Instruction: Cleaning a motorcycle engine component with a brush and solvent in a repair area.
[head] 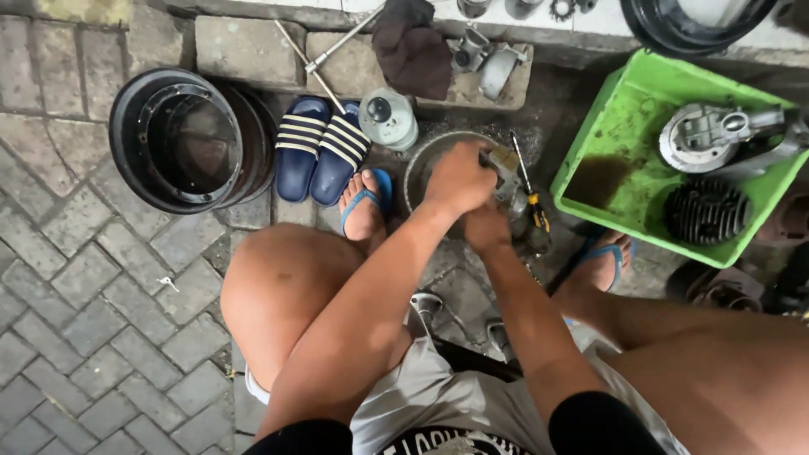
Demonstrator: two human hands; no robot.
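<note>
Two hands deep in it, left hand [459, 179] clamped over the grimy engine part [510, 181] above the metal basin [419, 173], right hand [486, 227] gripping below, parts in the green tray [628, 109] already off.

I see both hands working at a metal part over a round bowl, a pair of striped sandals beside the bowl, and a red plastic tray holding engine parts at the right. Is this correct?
Not quite: the head view shows the plastic tray is green, not red. The rest holds: the left hand and right hand work at a metal part over the round bowl, the striped sandals lie beside it, and engine parts sit in the tray.
</note>
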